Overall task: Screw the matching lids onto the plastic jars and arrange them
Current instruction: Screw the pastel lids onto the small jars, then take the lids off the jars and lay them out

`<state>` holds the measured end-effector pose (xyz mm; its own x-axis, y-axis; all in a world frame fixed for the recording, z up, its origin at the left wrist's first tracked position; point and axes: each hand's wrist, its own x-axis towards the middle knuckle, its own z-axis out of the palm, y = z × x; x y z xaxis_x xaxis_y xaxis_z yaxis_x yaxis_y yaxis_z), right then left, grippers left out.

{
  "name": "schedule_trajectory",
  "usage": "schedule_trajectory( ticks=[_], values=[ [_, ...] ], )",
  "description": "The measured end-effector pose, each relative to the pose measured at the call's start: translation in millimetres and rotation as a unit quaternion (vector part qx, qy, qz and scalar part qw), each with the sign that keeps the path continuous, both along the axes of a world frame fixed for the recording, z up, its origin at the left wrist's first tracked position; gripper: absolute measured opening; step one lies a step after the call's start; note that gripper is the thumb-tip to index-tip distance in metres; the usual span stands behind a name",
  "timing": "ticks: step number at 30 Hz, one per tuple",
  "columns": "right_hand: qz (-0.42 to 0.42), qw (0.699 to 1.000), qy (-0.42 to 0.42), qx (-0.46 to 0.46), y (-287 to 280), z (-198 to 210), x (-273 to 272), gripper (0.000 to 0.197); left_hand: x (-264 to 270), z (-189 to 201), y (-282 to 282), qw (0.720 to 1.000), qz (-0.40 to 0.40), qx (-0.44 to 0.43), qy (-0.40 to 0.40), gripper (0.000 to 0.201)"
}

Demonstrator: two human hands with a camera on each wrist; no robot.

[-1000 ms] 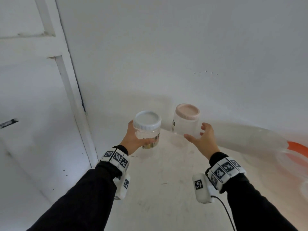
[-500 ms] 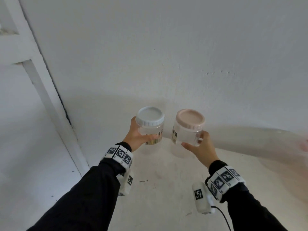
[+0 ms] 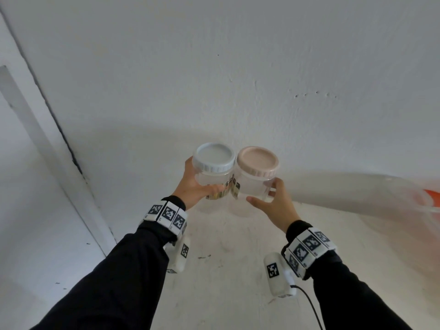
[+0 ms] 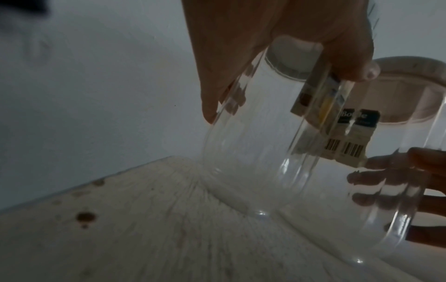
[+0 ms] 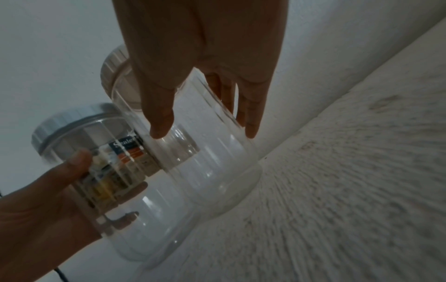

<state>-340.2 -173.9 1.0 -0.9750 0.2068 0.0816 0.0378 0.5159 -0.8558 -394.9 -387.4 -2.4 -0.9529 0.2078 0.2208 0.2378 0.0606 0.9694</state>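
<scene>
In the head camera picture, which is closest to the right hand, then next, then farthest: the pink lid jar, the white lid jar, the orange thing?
1. Pink lid jar, held by the right hand.
2. White lid jar, just left, in the left hand.
3. Orange thing, far right edge.

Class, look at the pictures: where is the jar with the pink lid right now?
In the head view, the pink-lidded jar is right of centre near the wall, held by the right hand, beside the white-lidded jar in the left hand.

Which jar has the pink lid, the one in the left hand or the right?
The jar with the pink lid is in the right hand. The jar in the left hand has a white lid; both jars are clear and side by side.
</scene>
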Motion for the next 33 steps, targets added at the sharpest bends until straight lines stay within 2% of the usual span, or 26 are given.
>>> schedule_trajectory(
  ticks=[4, 8, 10, 12, 13, 15, 17, 20, 22, 29, 33],
  values=[
    [0.009, 1.0, -0.008, 0.011, 1, 2, 2, 0.08, 0, 3, 0, 1.0, 0.003, -0.013, 0.012, 0.1],
    [0.039, 0.998, -0.039, 0.034, 5, 7, 11, 0.09, 5, 7, -3, 0.999, 0.017, -0.034, 0.003, 0.121],
    [0.042, 0.997, -0.042, 0.059, 11, 10, 22, 0.092, 11, 11, -4, 0.997, 0.054, -0.053, 0.006, 0.128],
    [0.038, 0.994, -0.032, 0.095, 21, 12, 35, 0.089, 20, 19, -4, 0.989, 0.106, -0.09, 0.054, 0.125],
    [0.036, 0.992, -0.025, 0.117, 27, 12, 43, 0.086, 26, 25, -2, 0.981, 0.126, -0.11, 0.101, 0.117],
    [0.035, 0.986, -0.011, 0.161, 40, 14, 59, 0.078, 37, 37, 6, 0.948, 0.137, -0.167, 0.236, 0.096],
    [0.033, 0.978, 0.003, 0.205, 55, 16, 76, 0.068, 42, 48, 22, 0.891, 0.12, -0.258, 0.355, 0.074],
    [0.021, 0.965, 0.015, 0.259, 77, 22, 103, 0.058, 47, 58, 58, 0.825, 0.059, -0.369, 0.423, 0.058],
    [0.007, 0.957, 0.016, 0.289, 93, 26, 121, 0.053, 47, 60, 80, 0.808, 0.04, -0.405, 0.426, 0.055],
    [-0.103, 0.92, 0.039, 0.376, 166, 44, 174, 0.045, 36, 51, 108, 0.795, 0.065, -0.482, 0.363, 0.063],
    [-0.181, 0.89, -0.006, 0.418, 207, 48, 201, 0.053, 30, 47, 112, 0.804, 0.099, -0.478, 0.339, 0.059]
  ],
)
